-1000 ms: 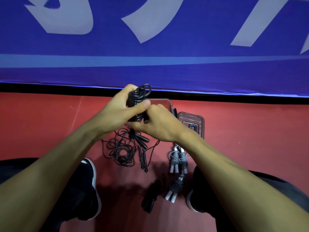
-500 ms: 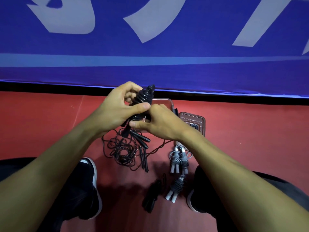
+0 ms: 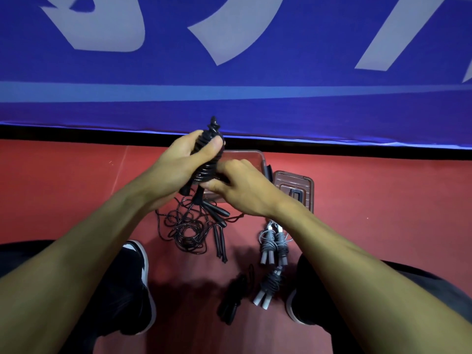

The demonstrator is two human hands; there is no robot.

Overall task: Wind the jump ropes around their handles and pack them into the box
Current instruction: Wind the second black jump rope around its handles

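Head view: left hand point(image 3: 178, 164) grips black jump rope wound on its handles point(image 3: 208, 159), held above red floor point(image 3: 383, 200); right hand point(image 3: 245, 190) pinches the lower coils. Cord looks light, floppy, springy, so hold over the wraps. Loose black rope tangle point(image 3: 186, 228) lies below, grey wound ropes point(image 3: 274, 242) beside it; clear brown plastic box point(image 3: 252, 155) and its lid point(image 3: 293, 182) sit behind the hands.
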